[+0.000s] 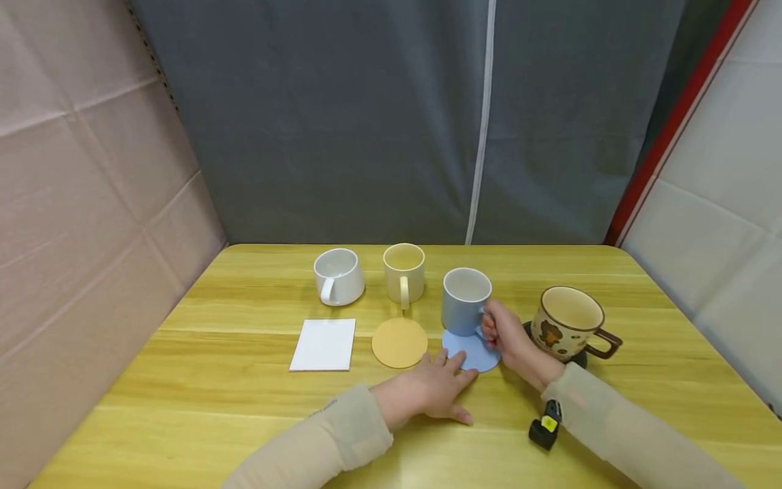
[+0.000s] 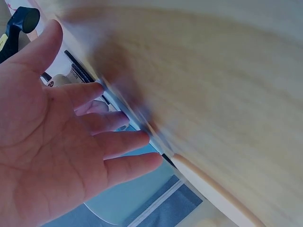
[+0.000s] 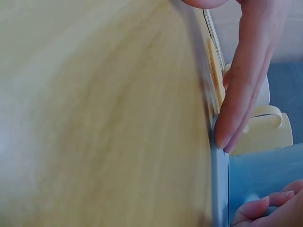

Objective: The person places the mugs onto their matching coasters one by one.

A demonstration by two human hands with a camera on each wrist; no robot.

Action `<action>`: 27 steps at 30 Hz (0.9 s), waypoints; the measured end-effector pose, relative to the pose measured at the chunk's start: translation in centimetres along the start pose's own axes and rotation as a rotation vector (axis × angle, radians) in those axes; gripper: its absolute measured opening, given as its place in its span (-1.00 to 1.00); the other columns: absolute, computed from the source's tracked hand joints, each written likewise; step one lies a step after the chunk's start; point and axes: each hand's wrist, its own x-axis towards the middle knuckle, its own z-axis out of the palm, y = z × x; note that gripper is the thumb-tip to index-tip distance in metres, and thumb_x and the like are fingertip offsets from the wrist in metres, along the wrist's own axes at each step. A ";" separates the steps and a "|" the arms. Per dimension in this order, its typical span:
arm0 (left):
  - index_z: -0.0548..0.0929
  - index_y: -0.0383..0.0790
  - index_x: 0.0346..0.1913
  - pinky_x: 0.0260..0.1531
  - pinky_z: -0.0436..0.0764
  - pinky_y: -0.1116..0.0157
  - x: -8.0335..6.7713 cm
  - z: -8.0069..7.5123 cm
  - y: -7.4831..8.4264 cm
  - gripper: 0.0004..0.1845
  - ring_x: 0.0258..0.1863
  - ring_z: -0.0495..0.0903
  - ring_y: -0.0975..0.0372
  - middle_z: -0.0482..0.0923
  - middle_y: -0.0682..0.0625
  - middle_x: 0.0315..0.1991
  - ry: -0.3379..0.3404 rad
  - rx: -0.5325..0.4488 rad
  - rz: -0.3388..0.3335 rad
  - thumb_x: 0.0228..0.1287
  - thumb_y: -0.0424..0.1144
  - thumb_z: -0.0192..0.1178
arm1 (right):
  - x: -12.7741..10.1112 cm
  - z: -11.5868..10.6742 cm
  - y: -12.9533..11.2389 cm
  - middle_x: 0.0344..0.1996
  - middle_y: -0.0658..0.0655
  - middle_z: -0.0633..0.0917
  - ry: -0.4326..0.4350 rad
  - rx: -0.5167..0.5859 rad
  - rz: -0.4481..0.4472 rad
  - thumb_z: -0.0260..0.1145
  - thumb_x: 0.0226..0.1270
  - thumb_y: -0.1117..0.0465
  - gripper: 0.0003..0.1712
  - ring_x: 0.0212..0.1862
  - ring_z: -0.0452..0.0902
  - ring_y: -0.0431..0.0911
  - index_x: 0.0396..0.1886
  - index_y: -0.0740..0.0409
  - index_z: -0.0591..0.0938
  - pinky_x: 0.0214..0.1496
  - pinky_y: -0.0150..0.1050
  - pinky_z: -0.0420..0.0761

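My right hand (image 1: 508, 337) grips the handle of a blue mug (image 1: 462, 305). The mug is upright, its base at the far part of a round blue coaster (image 1: 473, 354); whether it bears fully on it I cannot tell. My left hand (image 1: 438, 386) lies palm down with fingers spread, fingertips at the coaster's near left edge. In the left wrist view the straight fingers of the left hand (image 2: 71, 137) reach toward the coaster's rim. The right wrist view shows the blue mug (image 3: 265, 175) close above the coaster (image 3: 220, 184), with left fingertips touching the coaster's edge.
Left of the blue mug stand a yellow mug (image 1: 404, 278) and a white mug (image 1: 339, 278). Nearer lie a round yellow coaster (image 1: 400, 343) and a square white coaster (image 1: 323, 345). A bear-patterned mug (image 1: 565, 322) sits on a dark coaster (image 1: 579, 360) beside my right wrist.
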 end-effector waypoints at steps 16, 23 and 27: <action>0.12 0.21 0.39 0.26 0.19 0.04 0.0 0.1 0.1 -0.20 0.39 0.01 0.05 -0.06 0.05 0.44 -0.011 -0.012 0.000 0.07 0.35 0.02 | -1.0 -0.6 0.2 -0.85 -0.07 0.20 -0.024 0.010 0.001 -0.16 0.18 0.24 -0.61 -0.68 0.10 -0.20 -0.85 0.01 0.15 -0.52 -0.31 0.13; 0.12 0.21 0.39 0.25 0.19 0.03 0.1 0.1 0.0 -0.20 0.39 0.01 0.05 -0.06 0.05 0.44 -0.009 -0.004 -0.001 0.07 0.35 0.02 | -1.5 -0.8 0.4 -0.85 -0.08 0.18 -0.042 0.006 0.001 -0.16 0.19 0.23 -0.60 -0.69 0.08 -0.21 -0.85 0.01 0.14 -0.52 -0.31 0.13; 0.12 0.22 0.38 0.25 0.21 0.03 0.1 0.1 0.0 -0.19 0.38 0.03 0.05 -0.05 0.05 0.44 -0.003 0.003 -0.004 0.06 0.36 0.02 | -1.7 -1.0 0.5 -0.85 -0.08 0.18 -0.051 0.001 -0.009 -0.16 0.19 0.24 -0.60 -0.68 0.09 -0.21 -0.85 0.02 0.14 -0.51 -0.31 0.14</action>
